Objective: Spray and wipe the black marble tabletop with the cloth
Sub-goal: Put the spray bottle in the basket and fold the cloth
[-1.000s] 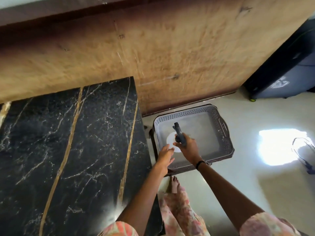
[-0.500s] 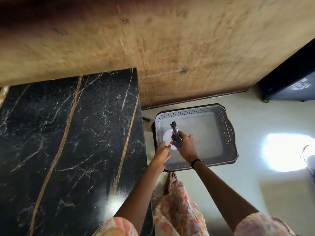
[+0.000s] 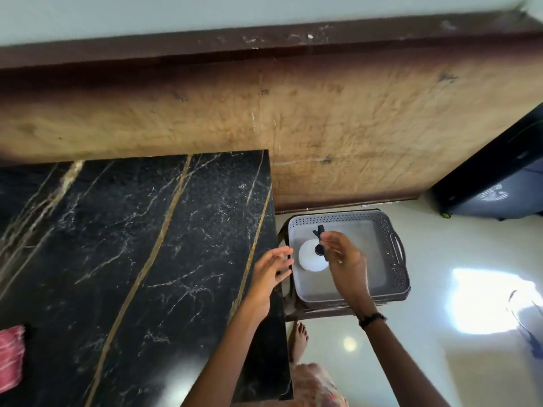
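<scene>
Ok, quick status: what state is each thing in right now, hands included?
Spray bottle: upright in the basket, not gripped.
Basket: on the dark stool, holding only the bottle.
Right hand: open, over the bottle.
Left hand: open, empty, at the tabletop's edge.
Cloth: lying on the tabletop, far left, untouched.
Tabletop: bare except for the cloth.

A home room — black marble table (image 3: 132, 259) by a wood-panelled wall (image 3: 323, 127), glossy tiled floor (image 3: 440, 333), plastic basket (image 3: 393, 230) — bare foot (image 3: 298, 337).
</scene>
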Available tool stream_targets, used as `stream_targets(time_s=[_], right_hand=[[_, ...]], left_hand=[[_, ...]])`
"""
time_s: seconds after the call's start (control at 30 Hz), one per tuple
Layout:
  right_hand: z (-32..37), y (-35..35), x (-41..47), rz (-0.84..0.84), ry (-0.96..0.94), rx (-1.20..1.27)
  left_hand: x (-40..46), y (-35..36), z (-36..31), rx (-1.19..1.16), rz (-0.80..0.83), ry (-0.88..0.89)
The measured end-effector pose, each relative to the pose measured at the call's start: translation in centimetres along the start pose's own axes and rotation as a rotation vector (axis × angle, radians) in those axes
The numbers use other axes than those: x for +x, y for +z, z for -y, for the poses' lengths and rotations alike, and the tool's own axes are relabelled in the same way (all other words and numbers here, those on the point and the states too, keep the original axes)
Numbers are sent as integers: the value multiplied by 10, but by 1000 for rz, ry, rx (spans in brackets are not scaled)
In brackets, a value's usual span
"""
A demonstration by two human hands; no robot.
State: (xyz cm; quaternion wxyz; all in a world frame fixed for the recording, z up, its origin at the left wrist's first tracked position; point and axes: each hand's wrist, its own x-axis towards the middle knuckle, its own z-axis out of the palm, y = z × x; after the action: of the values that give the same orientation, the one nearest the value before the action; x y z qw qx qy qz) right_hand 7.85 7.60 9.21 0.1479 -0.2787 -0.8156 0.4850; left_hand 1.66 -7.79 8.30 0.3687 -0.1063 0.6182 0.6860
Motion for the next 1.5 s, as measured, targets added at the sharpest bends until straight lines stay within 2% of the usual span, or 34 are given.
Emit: stream_targets(time_s=[0.17, 0.3, 0.37, 0.53, 0.63, 0.73, 0.87, 0.93, 1.1, 1.33, 1.4, 1.5], right_hand=[[65, 81, -53, 238, -103, 19], [115, 182, -107, 407, -89, 52], [124, 213, -121, 459, -47, 48], [181, 341, -186, 682, -12, 37], [202, 401, -218, 741, -8, -33], [214, 445, -238, 782, 51, -122], [224, 482, -258, 725, 163, -141], [227, 495, -266, 669, 180, -145], [227, 517, -274, 596, 319, -87], [222, 509, -276, 746, 420, -119], [218, 495, -277, 761, 454, -46], [212, 463, -267, 772, 562, 191]], left_hand=[[-46, -89, -23, -19, -61, 87], [-95, -203, -31, 26, -193, 138], [-110, -237, -29, 49, -252, 133], [-169, -394, -15, 74, -606, 132], [-190, -465, -3, 240, -857, 139], [-192, -508, 0, 360, -964, 157], [-180, -540, 5, 456, -893, 38], [-175, -545, 8, 419, -843, -2], [-170, -549, 14, 318, -838, -18], [-181, -551, 23, 26, -751, -183], [-187, -544, 22, -85, -658, -222], [-192, -522, 13, -171, -547, -217]])
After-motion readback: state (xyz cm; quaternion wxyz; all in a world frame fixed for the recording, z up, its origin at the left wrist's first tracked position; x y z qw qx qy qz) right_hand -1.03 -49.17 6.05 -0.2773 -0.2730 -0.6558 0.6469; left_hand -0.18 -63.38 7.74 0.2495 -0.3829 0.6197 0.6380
